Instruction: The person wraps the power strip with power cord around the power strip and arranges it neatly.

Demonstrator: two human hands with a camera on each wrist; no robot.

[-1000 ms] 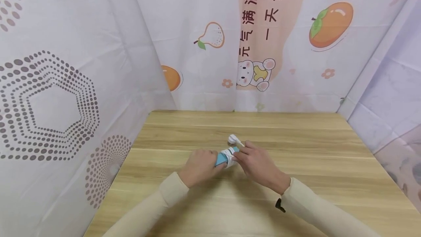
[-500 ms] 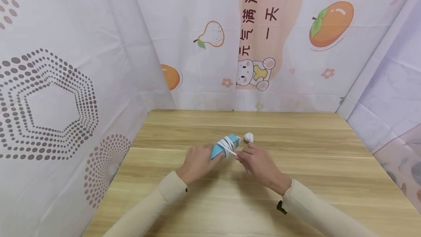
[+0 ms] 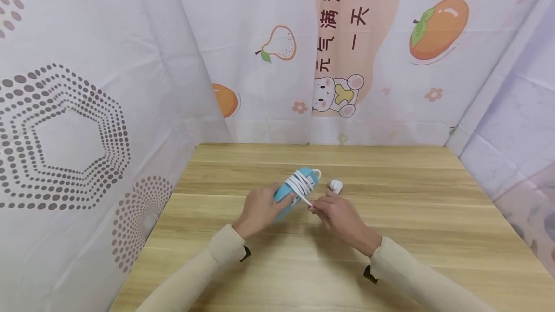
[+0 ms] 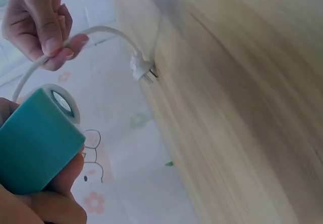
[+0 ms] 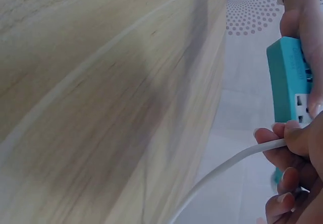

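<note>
My left hand (image 3: 258, 211) grips one end of a turquoise power strip (image 3: 283, 193), held tilted above the table. White cord (image 3: 299, 184) is wound in several turns round the strip's middle. With thumb and fingers my right hand (image 3: 344, 218) pinches the cord where it leaves the turns. In the right wrist view, socket holes show on the power strip (image 5: 285, 80), and the cord (image 5: 222, 169) curves down from the fingertips. The white plug (image 3: 336, 186) is just beyond the right hand; in the left wrist view the plug (image 4: 143, 68) shows its prongs near the tabletop.
A wood-grain table (image 3: 390, 177) spreads beneath both hands. Behind it hangs a white curtain (image 3: 247, 13) printed with fruit, a bear and characters. Another patterned curtain (image 3: 73, 143) stands along the left side, and pale cloth (image 3: 516, 124) hangs on the right.
The power strip has swung up and away, so more of its turns and far end show. The right hand has drawn the cord to the near side; the plug has shifted right.
</note>
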